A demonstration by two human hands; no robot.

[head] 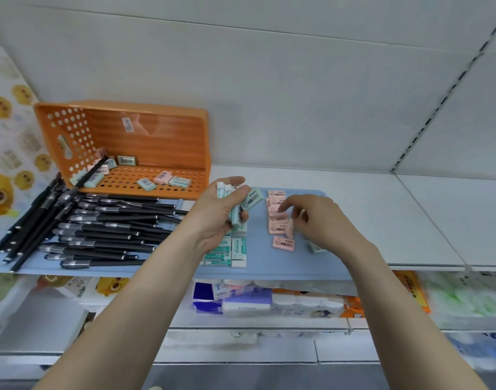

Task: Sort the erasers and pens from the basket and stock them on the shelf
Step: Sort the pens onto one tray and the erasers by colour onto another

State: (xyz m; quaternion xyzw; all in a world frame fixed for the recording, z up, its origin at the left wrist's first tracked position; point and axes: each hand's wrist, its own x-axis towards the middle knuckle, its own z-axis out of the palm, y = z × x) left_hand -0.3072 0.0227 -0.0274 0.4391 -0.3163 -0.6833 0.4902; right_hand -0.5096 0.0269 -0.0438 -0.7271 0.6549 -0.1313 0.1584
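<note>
Several mint erasers (251,199) clutched in left hand (215,218) grip, right hand (318,218) grip pinching pink eraser (289,229)

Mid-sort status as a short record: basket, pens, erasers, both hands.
basket: on its side, several erasers and one pen inside
pens: piled left on the mat
green erasers: stacked mid-mat
pink erasers: column right of them
left hand: grips more green erasers
right hand: at pink erasers, grip blurred
</note>
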